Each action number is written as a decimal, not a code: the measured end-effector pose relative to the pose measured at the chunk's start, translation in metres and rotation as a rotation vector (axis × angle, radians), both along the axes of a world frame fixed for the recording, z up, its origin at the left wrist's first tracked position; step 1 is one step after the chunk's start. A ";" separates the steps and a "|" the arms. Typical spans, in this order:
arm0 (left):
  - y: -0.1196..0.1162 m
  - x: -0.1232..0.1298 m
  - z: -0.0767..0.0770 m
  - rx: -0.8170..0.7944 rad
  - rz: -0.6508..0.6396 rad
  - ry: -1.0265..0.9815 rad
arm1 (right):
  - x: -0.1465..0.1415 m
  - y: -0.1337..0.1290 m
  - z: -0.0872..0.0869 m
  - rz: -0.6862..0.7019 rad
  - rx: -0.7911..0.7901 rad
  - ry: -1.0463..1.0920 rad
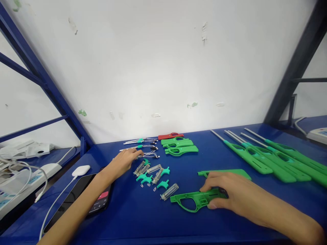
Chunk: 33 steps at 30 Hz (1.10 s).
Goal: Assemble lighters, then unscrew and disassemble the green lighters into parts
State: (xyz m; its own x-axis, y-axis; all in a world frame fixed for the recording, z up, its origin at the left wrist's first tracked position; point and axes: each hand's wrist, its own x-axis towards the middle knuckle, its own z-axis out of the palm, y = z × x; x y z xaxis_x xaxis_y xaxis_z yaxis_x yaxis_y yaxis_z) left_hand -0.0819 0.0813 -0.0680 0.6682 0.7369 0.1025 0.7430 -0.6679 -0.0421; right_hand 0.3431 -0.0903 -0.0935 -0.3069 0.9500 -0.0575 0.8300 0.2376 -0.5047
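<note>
My right hand (230, 192) grips a green lighter shell half (187, 197), its hollow inner side and trigger loop showing. A dark part sits at the end of the shell by my fingers. At the back left, my left hand (126, 160) has its fingers closed at a metal lighter rod with white wires (150, 154); the palm hides part of it. More wired rods with teal collars (140, 146) lie just beyond. Between my hands are several clear fuel tanks (170, 191), teal triggers (162, 184) and tiny metal pieces (154, 189).
Green shell halves (181, 150) and a red one (170, 136) lie near the wall. Another green shell (240, 173) is behind my right hand. Several long-nosed green lighters (270, 163) lie right. Phones (99, 200) and a white charger (81, 170) are left, beside a power strip (48, 170).
</note>
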 end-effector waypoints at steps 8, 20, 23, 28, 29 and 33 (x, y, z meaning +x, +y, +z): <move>0.008 -0.001 -0.006 0.053 0.037 0.087 | 0.000 -0.002 0.010 0.082 0.015 0.000; 0.014 0.005 -0.001 0.108 0.117 0.112 | 0.018 -0.008 0.012 0.132 0.056 -0.004; 0.007 0.008 0.003 0.150 0.127 0.094 | 0.022 -0.011 0.016 0.108 0.052 -0.009; -0.030 0.024 0.015 0.262 0.073 -0.022 | 0.032 -0.011 0.028 0.055 0.074 -0.015; -0.043 0.031 0.017 0.277 0.039 -0.058 | 0.035 -0.008 0.032 0.044 0.084 -0.022; -0.103 0.069 0.014 0.282 -0.141 -0.185 | 0.042 0.020 0.050 0.055 0.125 -0.091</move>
